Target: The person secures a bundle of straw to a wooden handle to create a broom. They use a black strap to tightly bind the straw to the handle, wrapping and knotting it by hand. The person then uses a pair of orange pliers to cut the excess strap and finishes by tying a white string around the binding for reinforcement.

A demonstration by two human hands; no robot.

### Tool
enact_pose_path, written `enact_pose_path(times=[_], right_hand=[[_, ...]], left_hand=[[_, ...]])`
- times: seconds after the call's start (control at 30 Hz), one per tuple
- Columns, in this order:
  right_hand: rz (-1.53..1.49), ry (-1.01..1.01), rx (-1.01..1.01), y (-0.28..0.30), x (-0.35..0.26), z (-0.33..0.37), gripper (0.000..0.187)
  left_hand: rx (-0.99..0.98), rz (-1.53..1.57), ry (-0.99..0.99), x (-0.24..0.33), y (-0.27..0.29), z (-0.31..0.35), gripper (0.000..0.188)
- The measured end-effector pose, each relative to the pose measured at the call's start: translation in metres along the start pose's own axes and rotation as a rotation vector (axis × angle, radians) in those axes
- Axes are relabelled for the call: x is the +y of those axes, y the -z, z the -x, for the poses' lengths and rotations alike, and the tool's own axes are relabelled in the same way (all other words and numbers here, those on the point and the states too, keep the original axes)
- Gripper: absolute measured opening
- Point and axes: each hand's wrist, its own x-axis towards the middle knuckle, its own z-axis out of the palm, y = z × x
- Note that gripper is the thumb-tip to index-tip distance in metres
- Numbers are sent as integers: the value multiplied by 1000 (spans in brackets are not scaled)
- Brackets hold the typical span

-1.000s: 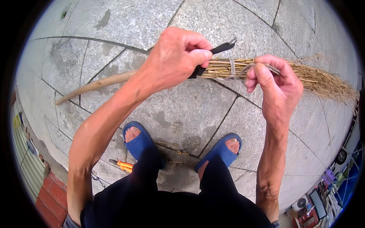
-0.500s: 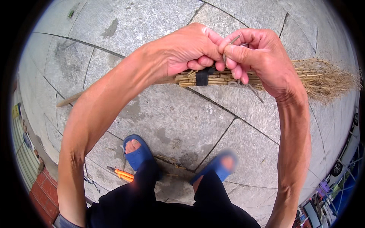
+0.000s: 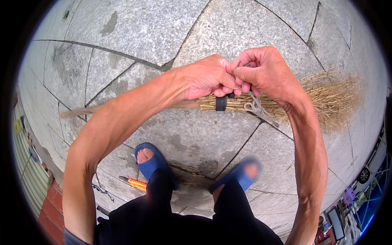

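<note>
A straw broom (image 3: pixel 326 100) lies across in front of me, bristles to the right and wooden handle (image 3: pixel 81 111) to the left. Black tape (image 3: pixel 221 103) wraps its neck. Right of the tape, a grey cord (image 3: pixel 255 107) hangs in loose loops over the stalks. My left hand (image 3: pixel 214 76) is closed above the broom, thumb and fingers pinched on the cord. My right hand (image 3: pixel 261 73) meets it, thumb against forefinger, gripping the cord too; a short end shows at the fingertips. The fingers hide most of the cord between the hands.
Orange-handled pliers (image 3: pixel 136 183) lie on the stone paving (image 3: pixel 183 134) beside my left foot in a blue slipper (image 3: pixel 150 161). My other blue slipper (image 3: pixel 239 175) is to the right. A dark chain-like strand (image 3: pixel 103 191) lies at lower left. A vehicle wheel (image 3: pixel 363 175) shows far right.
Hands and broom appear lower in view. My right hand has turned slightly, and less of the cord end shows at its fingertips. The loose loops on the broom are more visible.
</note>
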Motion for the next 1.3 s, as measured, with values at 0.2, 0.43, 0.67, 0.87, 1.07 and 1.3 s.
enact_pose_path(times=[0.2,0.43,0.67,0.87,1.07,1.3], right_hand=[[146,105,90,-9,13,-14,27],[140,98,102,-6,23,-18,18],[380,250,227,16,46,2,34],[402,198,61,4,62,16,24],[274,202,206,-4,74,16,18],[96,181,327,-16,73,15,8]], left_hand=[[-58,27,-26,-14,14,-6,4],[2,-32,-56,-16,11,-11,9],[122,-39,-98,-17,9,-10,25],[114,-81,-109,-18,13,-12,28],[192,-164,-102,-15,6,-10,23],[226,-245,-82,-12,1,-7,19]])
